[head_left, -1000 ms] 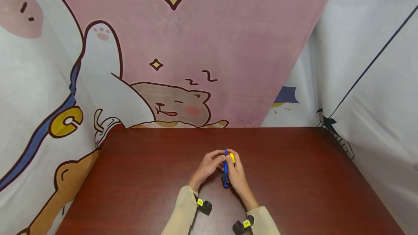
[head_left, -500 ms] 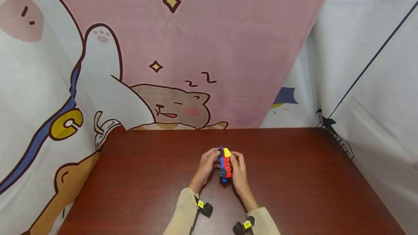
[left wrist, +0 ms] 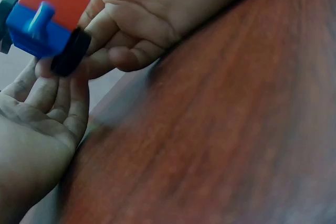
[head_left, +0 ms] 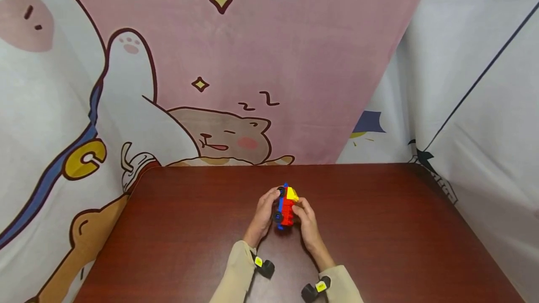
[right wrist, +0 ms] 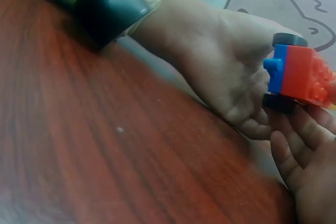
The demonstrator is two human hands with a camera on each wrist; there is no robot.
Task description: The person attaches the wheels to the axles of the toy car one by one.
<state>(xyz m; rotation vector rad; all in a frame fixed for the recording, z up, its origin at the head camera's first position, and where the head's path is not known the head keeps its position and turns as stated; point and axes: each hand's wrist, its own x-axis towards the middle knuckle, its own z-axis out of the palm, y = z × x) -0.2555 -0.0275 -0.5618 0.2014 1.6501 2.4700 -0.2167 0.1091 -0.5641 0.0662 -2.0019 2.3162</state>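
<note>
Toy car (head_left: 285, 205) of snap-together bricks, held just above the surface (head_left: 379, 228) between left hand (head_left: 264, 213) and right hand (head_left: 306, 221), fingers curled around it. Probably light, rigid; best gripped by the body, since wheels may pop off.

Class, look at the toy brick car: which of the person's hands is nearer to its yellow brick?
Right. The right hand holds the toy brick car just below the yellow brick; the left hand grips the wheeled blue side opposite.
</note>
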